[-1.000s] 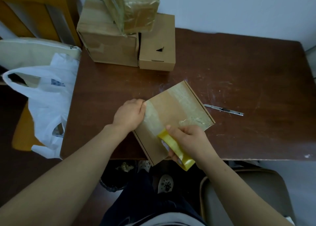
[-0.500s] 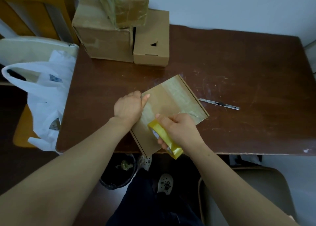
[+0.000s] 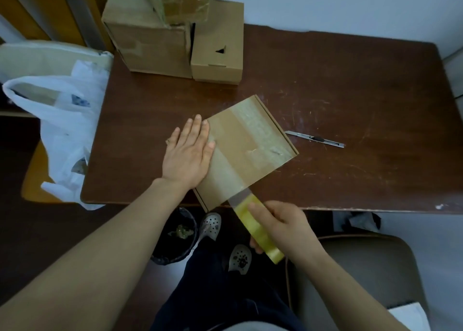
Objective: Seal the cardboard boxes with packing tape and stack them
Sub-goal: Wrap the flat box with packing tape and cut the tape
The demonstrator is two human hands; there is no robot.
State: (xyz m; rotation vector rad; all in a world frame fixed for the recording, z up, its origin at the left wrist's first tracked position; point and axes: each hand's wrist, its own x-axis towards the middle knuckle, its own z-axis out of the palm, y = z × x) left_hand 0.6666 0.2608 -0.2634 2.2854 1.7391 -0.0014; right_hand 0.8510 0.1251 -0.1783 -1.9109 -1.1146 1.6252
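Box (image 3: 250,152) lies flat on the tabletop (image 3: 350,92), turned at an angle, with its near corner just past the front edge. The left hand (image 3: 188,155) lies flat with straight fingers, its palm across the box's left side and the tabletop beside it; it grips nothing. This pressure appears to anchor the box against the pull of the tape. The right hand (image 3: 283,225) is curled round the roll (image 3: 263,233), which is held off the tabletop, below the front edge. A strip of tape (image 3: 240,196) runs from the box's near edge to the roll. The angled placement probably lines the tape band up with the right arm's pull. The overhang probably leaves room to wrap the tape over the edge. The knife (image 3: 315,139) lies near the box's right corner, not touching it, within reach for the cut. The stack (image 3: 150,42) of other boxes stands at the back left, well apart from the work.
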